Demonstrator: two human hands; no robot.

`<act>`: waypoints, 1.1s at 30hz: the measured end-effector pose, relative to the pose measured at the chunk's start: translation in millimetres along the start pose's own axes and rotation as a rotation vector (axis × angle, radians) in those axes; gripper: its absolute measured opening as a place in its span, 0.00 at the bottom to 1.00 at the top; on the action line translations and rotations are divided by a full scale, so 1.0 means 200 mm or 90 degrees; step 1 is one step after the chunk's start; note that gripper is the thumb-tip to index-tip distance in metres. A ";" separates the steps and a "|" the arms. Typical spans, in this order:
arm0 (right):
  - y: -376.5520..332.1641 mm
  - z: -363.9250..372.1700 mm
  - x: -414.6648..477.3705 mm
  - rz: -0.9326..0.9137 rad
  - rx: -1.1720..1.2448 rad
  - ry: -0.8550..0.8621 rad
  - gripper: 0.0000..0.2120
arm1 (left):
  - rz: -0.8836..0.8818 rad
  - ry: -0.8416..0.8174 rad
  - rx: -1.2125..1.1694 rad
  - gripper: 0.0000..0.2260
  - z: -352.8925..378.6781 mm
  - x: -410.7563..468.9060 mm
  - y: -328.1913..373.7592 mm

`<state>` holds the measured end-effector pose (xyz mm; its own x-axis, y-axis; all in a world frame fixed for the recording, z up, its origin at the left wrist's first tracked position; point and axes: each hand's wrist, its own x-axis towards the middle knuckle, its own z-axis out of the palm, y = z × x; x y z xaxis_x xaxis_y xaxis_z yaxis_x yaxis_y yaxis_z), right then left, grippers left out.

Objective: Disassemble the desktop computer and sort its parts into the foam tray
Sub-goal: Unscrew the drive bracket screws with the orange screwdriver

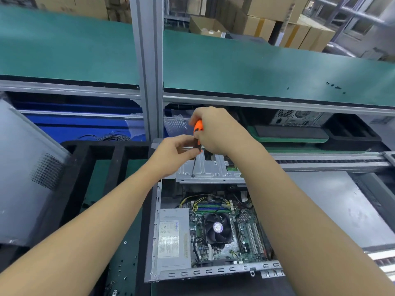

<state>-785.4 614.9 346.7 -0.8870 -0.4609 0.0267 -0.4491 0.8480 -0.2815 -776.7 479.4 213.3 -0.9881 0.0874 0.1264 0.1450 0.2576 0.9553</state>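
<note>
Computer: the computer [213,272] lies on its side on the surface [130,238], open face up, right in front of the person, so every part can be reached from above
Right hand: the right hand [218,131] is wrapped fully round the orange handle of the screwdriver [198,127], held high above the case, which looks like the grip for turning and pressing down
Left hand: the left hand [175,150] pinches the dark shaft just under the handle between thumb and fingertips, most likely to keep the blade steady and on line
Screwdriver tip: it comes down on the near left corner of the metal drive cage [210,169] at the far end of the case; whether it is seated in a screw head is too small to tell
Step in hand: freeing the drive cage, judging by where the tip stands
Inside the case: the power supply [173,236] and the fan [218,228] sit in place with cables attached, so most of the stripping is not yet done
Foam tray: the black foam tray [116,159] lies just left of the case, close by for dropping parts in; the compartments in view show only the green below
Side panel: the side panel [23,167] leans at the far left, out of the working space
Loose screws: loose screws [120,268] lie scattered on the surface left of the case
</note>
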 end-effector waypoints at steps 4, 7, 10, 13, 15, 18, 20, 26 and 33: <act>0.03 -0.01 -0.01 -0.052 0.040 -0.059 0.13 | -0.020 0.064 0.032 0.07 0.02 -0.02 0.02; 0.04 0.01 0.01 -0.043 0.048 -0.035 0.10 | -0.023 0.107 0.067 0.10 0.06 -0.02 0.03; 0.05 0.03 0.02 0.015 0.039 0.029 0.17 | -0.037 0.138 0.082 0.13 0.08 -0.02 0.04; 0.05 0.02 0.02 -0.004 0.030 0.044 0.13 | -0.042 0.148 0.094 0.14 0.11 -0.02 0.06; 0.06 0.01 0.02 -0.046 -0.007 0.033 0.10 | -0.044 0.124 0.110 0.12 0.11 -0.03 0.08; 0.08 -0.03 0.00 -0.086 -0.021 0.008 0.13 | -0.034 0.095 0.096 0.10 0.09 -0.05 0.09; 0.09 -0.04 0.00 -0.093 0.021 -0.018 0.15 | -0.034 0.117 0.087 0.09 0.09 -0.05 0.09; 0.10 0.01 0.01 -0.044 0.049 -0.047 0.13 | -0.027 0.179 0.098 0.13 0.14 -0.03 0.12; 0.10 0.04 0.02 0.028 -0.012 -0.071 0.09 | -0.021 0.157 0.075 0.13 0.15 0.00 0.11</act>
<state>-797.3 626.8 333.8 -0.8893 -0.4480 -0.0920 -0.4125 0.8726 -0.2617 -772.1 514.8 227.0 -0.9728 -0.1564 0.1707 0.1032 0.3672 0.9244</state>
